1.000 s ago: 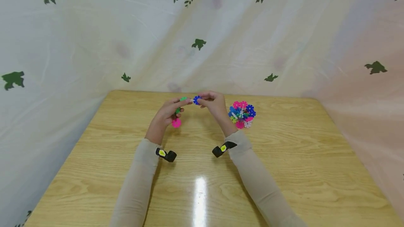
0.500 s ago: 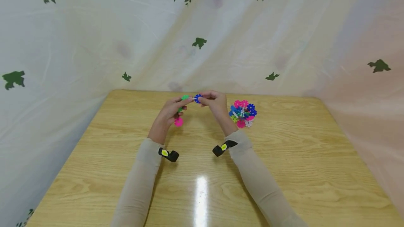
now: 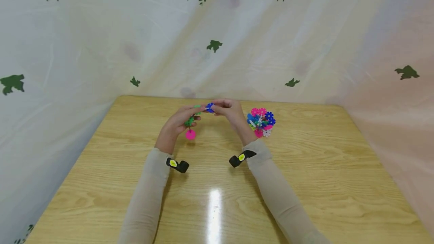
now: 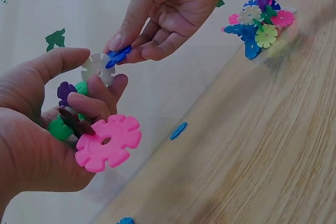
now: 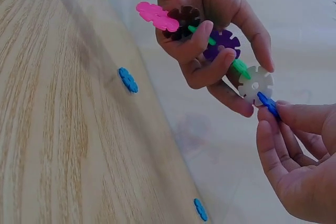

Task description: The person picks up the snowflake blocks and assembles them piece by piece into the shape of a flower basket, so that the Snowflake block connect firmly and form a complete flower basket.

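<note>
My left hand [image 3: 178, 121] holds a chain of notched plastic snowflake discs, its thumb and fingers about the white disc [image 4: 94, 65] at one end. Along the chain come a green disc [image 5: 241, 68], a purple disc [image 5: 227, 44], another green one, a brown disc [image 5: 184, 15] and a pink disc [image 5: 157, 17] at the far end. With thumb and fingertips my right hand [image 3: 232, 113] pinches a blue disc [image 5: 269, 104]. In the right wrist view, the blue disc meets the white disc's rim; how deeply their slots engage is hard to tell.
A heap of mixed-colour snowflake discs [image 3: 260, 122] lies on the wooden table [image 3: 322, 168], right of my right hand. Two loose blue discs, one nearer [image 5: 127, 80] and one farther [image 5: 200, 210], lie by the table's edge. A printed cloth [image 3: 162, 48] hangs behind.
My left hand has shifted slightly left, and the pink end of the chain shows lower. The blue disc has moved a little left with the right fingers and looks turned. The heap stays put.
</note>
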Action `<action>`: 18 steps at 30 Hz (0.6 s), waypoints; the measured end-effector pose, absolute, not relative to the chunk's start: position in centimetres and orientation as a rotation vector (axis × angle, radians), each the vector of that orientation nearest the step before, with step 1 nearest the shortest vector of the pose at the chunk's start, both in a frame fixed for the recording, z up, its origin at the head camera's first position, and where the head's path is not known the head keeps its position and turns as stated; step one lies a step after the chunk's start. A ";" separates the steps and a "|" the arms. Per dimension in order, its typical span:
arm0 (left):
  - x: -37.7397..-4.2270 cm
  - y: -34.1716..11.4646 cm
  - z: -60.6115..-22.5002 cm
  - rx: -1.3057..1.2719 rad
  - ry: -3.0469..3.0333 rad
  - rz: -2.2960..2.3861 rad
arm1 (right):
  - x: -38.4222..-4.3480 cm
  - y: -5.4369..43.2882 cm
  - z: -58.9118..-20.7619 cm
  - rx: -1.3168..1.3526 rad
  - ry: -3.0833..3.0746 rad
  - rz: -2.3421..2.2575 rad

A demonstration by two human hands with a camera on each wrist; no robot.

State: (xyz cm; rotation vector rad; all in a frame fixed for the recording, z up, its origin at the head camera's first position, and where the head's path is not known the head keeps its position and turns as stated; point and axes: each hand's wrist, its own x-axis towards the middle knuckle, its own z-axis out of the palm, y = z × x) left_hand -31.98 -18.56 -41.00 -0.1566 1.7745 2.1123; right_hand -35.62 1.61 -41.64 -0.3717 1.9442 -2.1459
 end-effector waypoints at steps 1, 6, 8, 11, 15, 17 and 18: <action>-32.0 -18.6 -41.0 -0.154 1.772 2.113 | -35.6 1.6 -41.6 -0.382 1.950 -2.136; -32.0 -19.3 -40.8 -0.177 1.765 2.128 | -35.6 1.4 -41.7 -0.423 2.005 -2.058; -32.0 -19.8 -40.6 -0.208 1.760 2.139 | -35.6 1.3 -41.9 -0.443 2.034 -2.012; -31.9 -20.7 -40.1 -0.244 1.749 2.164 | -35.5 0.8 -42.4 -0.483 2.085 -1.906; -31.6 -21.8 -39.4 -0.245 1.728 2.211 | -35.5 -0.3 -43.1 -0.628 2.186 -1.675; -31.5 -22.4 -39.3 -0.236 1.725 2.232 | -35.7 -1.1 -43.3 -0.733 2.225 -1.555; -31.5 -22.6 -39.2 -0.236 1.728 2.237 | -35.8 -1.4 -43.4 -0.778 2.233 -1.508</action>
